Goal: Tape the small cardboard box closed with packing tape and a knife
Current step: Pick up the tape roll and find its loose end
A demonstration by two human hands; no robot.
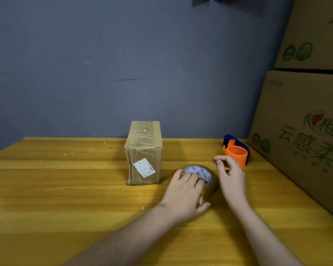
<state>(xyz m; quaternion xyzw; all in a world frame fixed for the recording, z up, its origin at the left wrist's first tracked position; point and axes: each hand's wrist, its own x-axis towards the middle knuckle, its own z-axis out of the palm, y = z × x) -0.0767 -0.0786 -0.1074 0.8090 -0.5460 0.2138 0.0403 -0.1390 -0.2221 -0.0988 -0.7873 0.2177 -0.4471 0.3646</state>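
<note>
A small brown cardboard box [143,153] stands on the wooden table [65,189], with old tape on top and a white label on its near face. To its right a roll of clear packing tape [208,181] sits on the table. My left hand [185,192] grips the roll, fingers in its core and thumb round its near side. My right hand [230,175] hovers just right of the roll, thumb and forefinger close together. Whether they pinch the tape's end is not visible. No knife is in view.
An orange and blue tape dispenser [236,149] stands behind my right hand. Large printed cartons [304,116] are stacked along the table's right edge. A grey wall [123,64] backs the table.
</note>
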